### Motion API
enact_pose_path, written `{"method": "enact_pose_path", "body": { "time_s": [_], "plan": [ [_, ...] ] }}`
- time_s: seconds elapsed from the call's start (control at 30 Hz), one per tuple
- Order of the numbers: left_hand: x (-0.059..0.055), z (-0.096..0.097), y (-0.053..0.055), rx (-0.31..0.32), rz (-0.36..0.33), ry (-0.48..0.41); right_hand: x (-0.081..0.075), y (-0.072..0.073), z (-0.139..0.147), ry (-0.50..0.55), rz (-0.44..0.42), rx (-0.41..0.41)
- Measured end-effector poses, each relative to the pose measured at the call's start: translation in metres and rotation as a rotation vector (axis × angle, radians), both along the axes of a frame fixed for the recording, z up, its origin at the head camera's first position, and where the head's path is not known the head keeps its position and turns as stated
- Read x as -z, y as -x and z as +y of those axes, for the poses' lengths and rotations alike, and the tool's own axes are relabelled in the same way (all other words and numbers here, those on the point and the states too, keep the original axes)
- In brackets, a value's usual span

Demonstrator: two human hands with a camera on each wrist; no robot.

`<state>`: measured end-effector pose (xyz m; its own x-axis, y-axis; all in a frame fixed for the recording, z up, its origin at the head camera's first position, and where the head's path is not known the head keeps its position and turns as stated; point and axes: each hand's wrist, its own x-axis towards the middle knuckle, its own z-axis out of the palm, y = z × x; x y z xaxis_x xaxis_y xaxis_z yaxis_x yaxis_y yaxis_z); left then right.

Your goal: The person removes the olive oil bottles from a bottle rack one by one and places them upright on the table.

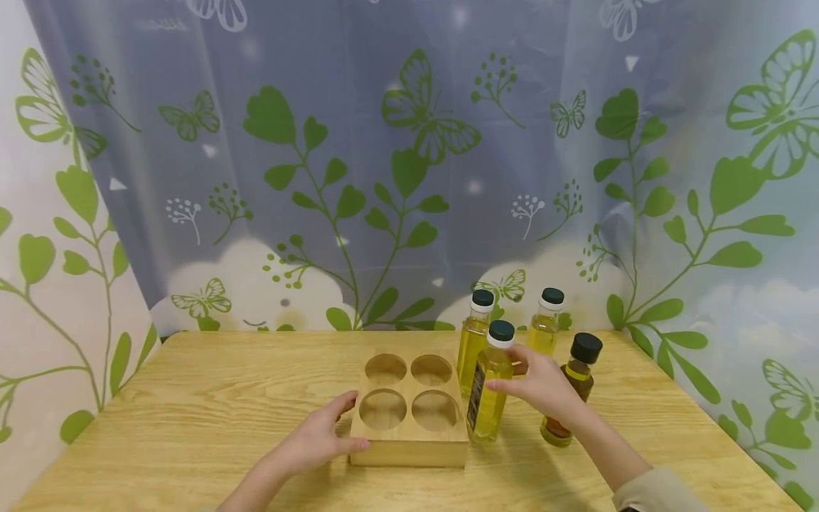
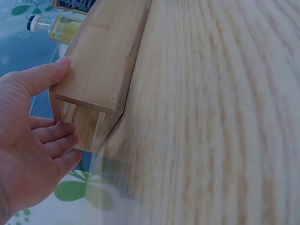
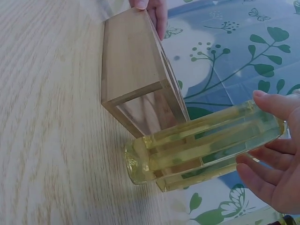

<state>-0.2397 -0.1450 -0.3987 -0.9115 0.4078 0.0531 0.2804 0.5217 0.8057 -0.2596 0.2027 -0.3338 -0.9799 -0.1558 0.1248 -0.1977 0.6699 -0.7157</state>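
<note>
A wooden bottle holder [image 1: 409, 451] with round holes in its top sits on the table. At its left front corner my left hand [image 1: 323, 434] holds it, thumb on the front panel and fingers by the open side, as the left wrist view shows. My right hand [image 1: 540, 384] grips a glass bottle of yellow oil [image 1: 493, 398] with a dark green cap, near its shoulder. This bottle is beside the holder's right side, slightly tilted; whether its base touches the table I cannot tell. The holes show no bottles in them.
Behind the held bottle stands another yellow oil bottle [image 1: 472, 341], with a similar one [image 1: 542, 331] farther right. A darker bottle with a black cap [image 1: 584, 348] stands right of my right hand. A patterned curtain [image 1: 358, 178] hangs behind the wooden table [image 1: 243, 377].
</note>
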Motion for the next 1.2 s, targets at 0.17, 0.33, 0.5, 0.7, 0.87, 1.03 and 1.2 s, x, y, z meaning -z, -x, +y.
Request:
{"method": "enact_pose_path", "body": {
  "time_s": [0.17, 0.33, 0.5, 0.7, 0.87, 1.03, 1.2],
  "plan": [
    [0.001, 0.002, 0.001, 0.001, 0.006, 0.000, 0.001, 0.000, 0.002, 0.001, 0.002, -0.007],
    [0.001, 0.003, 0.002, 0.001, 0.008, 0.006, 0.003, -0.001, 0.004, 0.002, 0.025, -0.006],
    [0.001, 0.003, 0.003, 0.006, 0.012, 0.005, 0.006, -0.003, 0.005, 0.003, 0.056, 0.000],
    [0.001, -0.002, 0.001, 0.014, 0.053, 0.039, 0.004, -0.010, 0.006, 0.029, 0.094, -0.016],
    [-0.004, -0.012, -0.001, -0.031, 0.064, 0.040, -0.004, -0.017, 0.008, 0.029, 0.170, -0.031],
    [-0.017, -0.019, -0.004, -0.107, 0.113, 0.079, -0.014, -0.027, 0.009, 0.049, 0.258, -0.025],
    [-0.034, -0.024, -0.005, -0.129, 0.188, 0.152, -0.025, -0.042, 0.003, 0.065, 0.489, -0.014]
  ]
}}
